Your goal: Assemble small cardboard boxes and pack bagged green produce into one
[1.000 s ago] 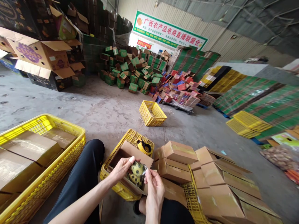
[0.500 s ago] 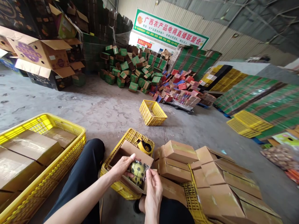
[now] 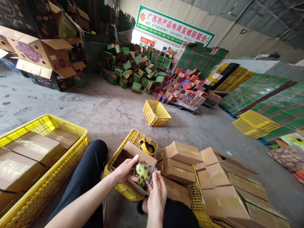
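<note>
Both hands grip a yellow, dark-spotted fruit in clear wrap (image 3: pixel 143 173): left hand (image 3: pixel 123 171) cups it from the side, right hand (image 3: pixel 156 193) pinches the wrap's edge. It's held just above an open cardboard box (image 3: pixel 133 155) on a yellow crate (image 3: pixel 123 190), tape dispenser (image 3: pixel 147 147) beyond. Step looks like bagging/wrapping pre-boxing; next move likely needs the wrap closed snug w/o crushing the fruit.

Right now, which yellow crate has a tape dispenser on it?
The upturned crate before the knees: the dispenser lies on it. The others hold boxes or nothing.
</note>
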A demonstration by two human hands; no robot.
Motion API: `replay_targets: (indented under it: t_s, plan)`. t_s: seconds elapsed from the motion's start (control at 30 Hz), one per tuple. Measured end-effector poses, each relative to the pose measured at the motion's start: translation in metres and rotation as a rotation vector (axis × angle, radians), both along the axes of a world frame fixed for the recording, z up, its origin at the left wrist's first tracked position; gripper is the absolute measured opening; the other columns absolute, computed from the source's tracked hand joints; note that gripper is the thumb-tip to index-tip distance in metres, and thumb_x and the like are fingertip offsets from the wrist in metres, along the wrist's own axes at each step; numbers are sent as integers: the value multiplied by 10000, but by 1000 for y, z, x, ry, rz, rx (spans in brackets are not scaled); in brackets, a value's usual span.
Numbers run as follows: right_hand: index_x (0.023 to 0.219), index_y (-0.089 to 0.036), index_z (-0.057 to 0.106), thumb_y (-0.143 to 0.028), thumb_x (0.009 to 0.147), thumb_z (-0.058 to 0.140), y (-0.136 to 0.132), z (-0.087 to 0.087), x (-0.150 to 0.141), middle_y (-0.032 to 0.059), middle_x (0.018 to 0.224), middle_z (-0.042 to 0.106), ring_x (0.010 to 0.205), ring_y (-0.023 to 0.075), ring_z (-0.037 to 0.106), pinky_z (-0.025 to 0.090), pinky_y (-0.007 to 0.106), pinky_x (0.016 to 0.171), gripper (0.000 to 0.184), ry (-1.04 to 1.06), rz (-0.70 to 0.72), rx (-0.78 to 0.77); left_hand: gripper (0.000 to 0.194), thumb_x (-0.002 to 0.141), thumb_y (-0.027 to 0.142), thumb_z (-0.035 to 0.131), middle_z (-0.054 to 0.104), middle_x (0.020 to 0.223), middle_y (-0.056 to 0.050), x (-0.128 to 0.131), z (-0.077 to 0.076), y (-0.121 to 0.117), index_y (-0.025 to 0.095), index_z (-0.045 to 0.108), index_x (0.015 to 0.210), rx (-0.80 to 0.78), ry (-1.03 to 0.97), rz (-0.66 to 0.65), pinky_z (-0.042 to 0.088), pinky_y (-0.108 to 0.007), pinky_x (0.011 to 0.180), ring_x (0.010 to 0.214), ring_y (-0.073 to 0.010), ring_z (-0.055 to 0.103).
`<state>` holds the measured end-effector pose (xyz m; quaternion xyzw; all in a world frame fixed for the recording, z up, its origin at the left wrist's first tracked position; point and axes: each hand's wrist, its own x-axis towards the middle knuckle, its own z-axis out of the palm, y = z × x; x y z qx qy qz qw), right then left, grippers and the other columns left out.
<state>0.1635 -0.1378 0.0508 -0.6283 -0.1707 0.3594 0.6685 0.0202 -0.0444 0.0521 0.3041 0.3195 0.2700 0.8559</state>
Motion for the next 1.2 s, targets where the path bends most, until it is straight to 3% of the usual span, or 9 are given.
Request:
replay_targets:
  t_s: [0.13,0.27,0.47,0.57,0.7,0.83,0.9,1.03,1.2]
  plan:
    - [860,-216,703,-634,645,879,0,6,1,71,944,787,882,257,737,595,308,656,501,33,-51,23,699,836,673,751,747,1084,-102,-7,0,-2,195,689,1342,78,-15,-7,596,-241,568,702,-149,693]
    - [894,-216,682,-651,672,853,-1,4,1,72,974,781,926,264,734,603,314,684,517,31,-24,-4,570,756,573,872,701,978,-54,-8,-2,-1,166,745,1134,170,-50,3,594,-229,635,733,-125,643]
    - [1483,-343,505,-582,821,776,-5,7,-7,86,1580,510,1443,311,496,583,416,993,754,-176,94,103,591,778,631,828,668,918,-35,-3,-6,-1,160,684,1105,78,-13,55,564,-222,596,652,-115,651]
    - [1461,-350,569,-468,757,864,-7,8,-9,64,1674,382,1534,330,363,521,449,1104,773,-360,248,131,683,773,648,825,690,985,-42,-2,-8,-4,197,628,1247,61,18,76,566,-236,592,624,-117,666]
    - [1290,-247,722,-454,780,846,-5,5,-6,126,1488,611,1365,345,585,544,463,1081,564,-344,341,71,750,813,710,746,711,996,-71,-3,-6,-5,199,591,1340,36,48,37,575,-258,606,639,-151,699]
    - [1237,-177,739,-575,713,862,0,0,0,156,1219,774,1099,344,747,612,442,953,670,-185,200,-11,889,834,865,546,711,1134,-173,-9,-4,-5,172,611,1387,25,90,-85,584,-308,605,846,-285,752]
    - [1201,-166,749,-635,689,854,0,0,2,154,1166,793,1077,348,752,631,403,876,702,-153,142,-45,874,813,844,608,688,1253,-183,-12,-5,-6,186,633,1388,116,114,-98,586,-307,656,986,-310,725]
    - [1174,-175,748,-706,723,795,-3,4,1,143,1188,786,1043,333,751,628,323,717,698,-144,150,-114,751,758,683,810,723,1181,-119,-10,-10,-6,172,701,1296,338,72,-80,548,-263,732,1029,-255,671]
    - [1179,-194,738,-748,639,820,-1,2,-9,128,1131,794,822,289,762,597,306,562,778,-151,161,-138,738,742,782,743,705,864,-65,-5,-18,-2,113,762,1052,340,135,-79,500,-260,632,709,-159,611]
